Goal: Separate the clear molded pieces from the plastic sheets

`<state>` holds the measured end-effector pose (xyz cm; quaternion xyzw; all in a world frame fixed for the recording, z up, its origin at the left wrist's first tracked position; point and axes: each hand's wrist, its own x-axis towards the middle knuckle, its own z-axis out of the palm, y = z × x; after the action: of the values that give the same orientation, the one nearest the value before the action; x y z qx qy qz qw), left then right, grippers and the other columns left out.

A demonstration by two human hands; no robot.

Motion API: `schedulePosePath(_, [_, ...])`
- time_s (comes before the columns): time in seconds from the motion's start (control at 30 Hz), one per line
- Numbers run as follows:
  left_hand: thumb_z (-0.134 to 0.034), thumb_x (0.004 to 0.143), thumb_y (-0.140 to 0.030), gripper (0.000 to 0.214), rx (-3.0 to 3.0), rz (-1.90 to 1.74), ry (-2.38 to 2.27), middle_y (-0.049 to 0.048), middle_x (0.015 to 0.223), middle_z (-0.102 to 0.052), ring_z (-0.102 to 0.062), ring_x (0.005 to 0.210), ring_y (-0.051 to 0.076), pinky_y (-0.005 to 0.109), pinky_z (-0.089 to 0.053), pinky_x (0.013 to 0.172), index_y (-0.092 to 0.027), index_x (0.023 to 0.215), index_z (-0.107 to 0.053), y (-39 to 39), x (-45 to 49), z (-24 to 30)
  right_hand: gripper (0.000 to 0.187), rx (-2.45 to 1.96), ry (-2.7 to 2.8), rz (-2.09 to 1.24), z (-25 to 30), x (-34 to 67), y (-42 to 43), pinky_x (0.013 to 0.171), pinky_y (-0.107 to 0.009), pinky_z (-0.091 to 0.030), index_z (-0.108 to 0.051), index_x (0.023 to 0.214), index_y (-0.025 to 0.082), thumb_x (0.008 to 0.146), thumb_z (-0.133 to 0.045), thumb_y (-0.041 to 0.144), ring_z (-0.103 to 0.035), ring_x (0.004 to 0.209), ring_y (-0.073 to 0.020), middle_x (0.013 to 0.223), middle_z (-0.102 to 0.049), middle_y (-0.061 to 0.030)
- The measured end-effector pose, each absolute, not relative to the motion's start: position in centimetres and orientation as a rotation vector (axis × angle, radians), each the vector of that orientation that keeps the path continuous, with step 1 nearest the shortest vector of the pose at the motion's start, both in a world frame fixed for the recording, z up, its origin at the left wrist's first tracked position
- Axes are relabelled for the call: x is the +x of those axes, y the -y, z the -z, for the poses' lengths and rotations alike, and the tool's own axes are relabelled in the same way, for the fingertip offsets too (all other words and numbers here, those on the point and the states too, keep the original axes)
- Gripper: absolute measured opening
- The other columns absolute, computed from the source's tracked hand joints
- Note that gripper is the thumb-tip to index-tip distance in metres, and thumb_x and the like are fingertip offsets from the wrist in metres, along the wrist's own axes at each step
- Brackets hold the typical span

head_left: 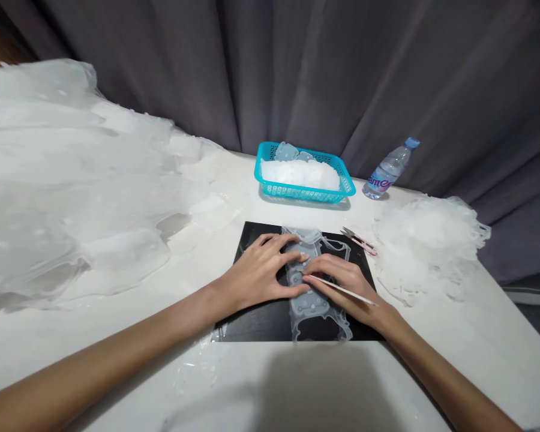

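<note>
A translucent molded sheet (312,307) with cut-out shapes lies on a black board (254,324) in front of me. My left hand (265,269) rests on the sheet's left side, fingers spread and thumb apart. From the right, my right hand (344,277) pinches a thin white stick-like tool (351,293) the way one holds a pen. Its tip is down at the middle of the sheet, between my two hands; the fingers partly hide the very end. Small thread snips (362,242) with pinkish handles lie at the board's upper right edge.
A large pile of translucent sheets (94,180) covers the table's left. Behind the board stands a turquoise basket (306,193) holding white and clear pieces. A water bottle (389,171) is right of it. A heap of clear scraps (427,246) lies at right. Grey curtain (270,72) hangs behind.
</note>
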<state>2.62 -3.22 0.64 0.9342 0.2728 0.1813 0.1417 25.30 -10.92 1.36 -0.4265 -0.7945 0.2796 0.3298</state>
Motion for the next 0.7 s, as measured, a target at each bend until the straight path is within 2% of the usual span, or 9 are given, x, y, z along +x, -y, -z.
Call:
schedulePosePath(0.27, [-0.070,0.091,-0.062,0.053,2.699,-0.520,-0.786,0.0135,0.151,-0.057,-0.057,0.137,0.033,0.052,-0.039,0.118,-0.022,0.126,-0.070,3.2,2.7,-0.6,0.018,-1.119,2.209,-0.628,-2.7,25.4,10.9,0.099,-0.039,-0.055,-0.067,0.111,0.021,0.109,-0.049,0.022,-0.068,0.112,-0.0226,0.111,-0.072,-0.0096])
schedulePosePath(0.47, [-0.068,0.089,-0.068,0.059,2.685,-0.488,-0.799,0.0122,0.152,-0.057,-0.056,0.138,0.033,0.054,-0.039,0.119,-0.025,0.130,-0.069,3.1,2.6,-0.8,0.015,-1.190,2.145,-0.739,-3.0,27.0,10.8,0.094,-0.036,-0.055,-0.068,0.107,0.023,0.108,-0.055,0.029,-0.069,0.105,-0.0205,0.110,-0.072,-0.0066])
schedulePosePath(0.7, [-0.070,0.089,-0.066,0.058,2.662,-0.498,-0.792,0.0122,0.152,-0.056,-0.055,0.139,0.035,0.055,-0.037,0.120,-0.025,0.129,-0.069,2.8,2.7,-0.7,0.015,-1.088,2.119,-0.784,-2.3,26.8,10.5,0.098,-0.038,-0.056,-0.069,0.110,0.023,0.107,-0.056,0.030,-0.069,0.108,-0.0210,0.110,-0.072,-0.0062])
